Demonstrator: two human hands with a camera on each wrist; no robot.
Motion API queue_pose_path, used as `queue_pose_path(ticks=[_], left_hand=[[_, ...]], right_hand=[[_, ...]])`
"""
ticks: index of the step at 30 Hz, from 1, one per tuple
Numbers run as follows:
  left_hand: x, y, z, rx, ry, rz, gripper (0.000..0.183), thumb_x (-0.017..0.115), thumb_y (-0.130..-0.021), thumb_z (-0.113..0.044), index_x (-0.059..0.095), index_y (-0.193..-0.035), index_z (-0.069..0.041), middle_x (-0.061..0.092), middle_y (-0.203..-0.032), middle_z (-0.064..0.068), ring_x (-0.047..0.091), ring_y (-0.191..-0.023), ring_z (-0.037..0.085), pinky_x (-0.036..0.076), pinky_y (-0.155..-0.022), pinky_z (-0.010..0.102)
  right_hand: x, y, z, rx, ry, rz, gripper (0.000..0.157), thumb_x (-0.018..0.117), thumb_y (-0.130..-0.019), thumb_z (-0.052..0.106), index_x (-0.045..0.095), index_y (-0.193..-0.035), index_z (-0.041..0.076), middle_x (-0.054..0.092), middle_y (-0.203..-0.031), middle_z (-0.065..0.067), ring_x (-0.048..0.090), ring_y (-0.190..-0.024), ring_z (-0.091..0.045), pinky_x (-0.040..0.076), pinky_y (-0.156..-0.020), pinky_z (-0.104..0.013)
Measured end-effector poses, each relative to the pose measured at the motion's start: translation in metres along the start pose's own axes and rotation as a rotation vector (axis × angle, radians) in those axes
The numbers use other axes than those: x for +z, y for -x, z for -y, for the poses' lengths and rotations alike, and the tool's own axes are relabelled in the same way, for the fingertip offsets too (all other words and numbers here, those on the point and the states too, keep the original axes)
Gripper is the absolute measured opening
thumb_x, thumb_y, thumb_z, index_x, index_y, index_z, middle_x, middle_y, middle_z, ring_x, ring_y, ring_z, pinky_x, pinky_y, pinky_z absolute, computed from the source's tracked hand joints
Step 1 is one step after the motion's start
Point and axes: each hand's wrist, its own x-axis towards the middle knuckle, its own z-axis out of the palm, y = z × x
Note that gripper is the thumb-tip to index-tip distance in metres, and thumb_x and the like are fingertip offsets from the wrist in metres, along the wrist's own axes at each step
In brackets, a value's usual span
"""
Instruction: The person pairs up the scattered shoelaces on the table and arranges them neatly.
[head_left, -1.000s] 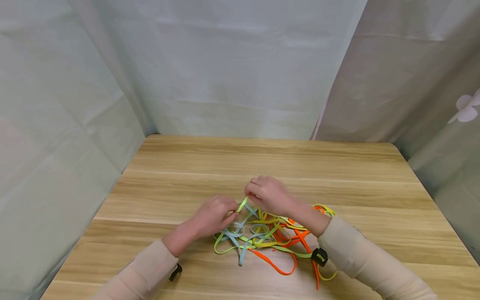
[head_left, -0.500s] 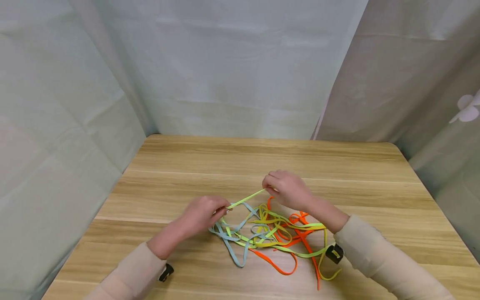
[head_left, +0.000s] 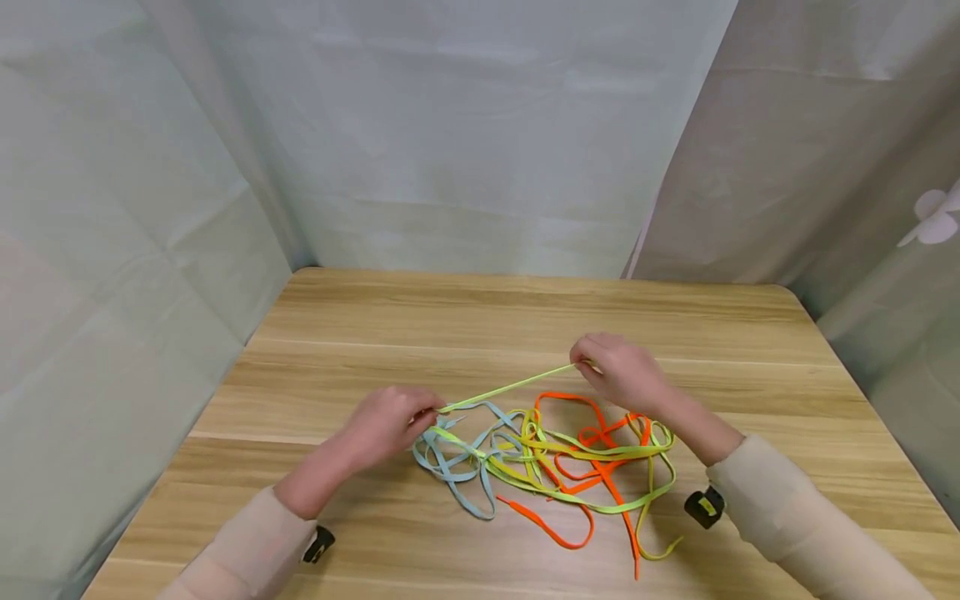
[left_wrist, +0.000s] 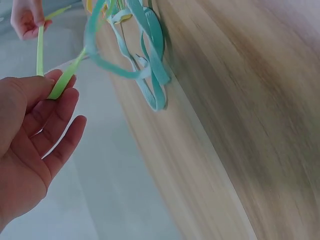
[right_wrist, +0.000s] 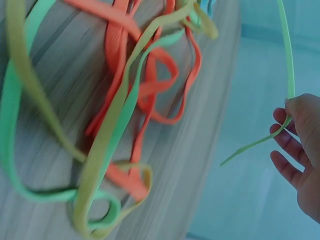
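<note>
Between the two hands a light green shoelace (head_left: 510,387) is stretched above a tangle. My left hand (head_left: 392,423) pinches it between thumb and forefinger, and from there the lace turns back down toward the pile in the left wrist view. Farther right and higher, my right hand (head_left: 618,371) pinches the lace near one end; the short tip (right_wrist: 240,151) hangs free past the fingers. Beneath lie several tangled laces: a light blue shoelace (head_left: 480,507) at the left, a yellow shoelace (head_left: 600,454) in the middle and orange lace (head_left: 551,532) at the right.
The laces lie on a wooden table (head_left: 375,317). A pale curtain (head_left: 450,150) hangs behind the table, with more cloth at both sides. Black straps with small devices (head_left: 705,507) show under the sleeves.
My right hand has moved right and slightly up, drawing out a longer stretch of green lace. My left hand has shifted left, and the blue loops have been dragged a little left.
</note>
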Motion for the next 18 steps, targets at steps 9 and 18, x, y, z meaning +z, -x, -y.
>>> queue_pose_path(ticks=[9,18], left_hand=[[-0.003,0.006,0.008,-0.062,-0.016,0.006,0.012,0.063,-0.082,-0.005,0.071,-0.088,-0.010,0.069,-0.083,-0.001,0.058,-0.067,0.003,0.047,-0.057,0.021],[-0.008,0.012,0.017,-0.132,0.006,0.027,0.011,0.063,-0.083,-0.006,0.071,-0.089,-0.010,0.066,-0.078,-0.005,0.046,-0.058,0.000,0.039,-0.051,0.016]], right_hand=[[-0.015,0.025,-0.025,0.106,0.028,0.023,0.014,0.068,-0.078,0.003,0.059,-0.087,0.009,0.062,-0.080,0.001,0.055,-0.069,-0.012,0.047,-0.058,-0.028],[-0.033,0.047,-0.053,0.185,0.058,-0.016,0.014,0.068,-0.076,-0.001,0.060,-0.085,0.007,0.062,-0.077,-0.002,0.059,-0.070,-0.016,0.049,-0.059,-0.034]])
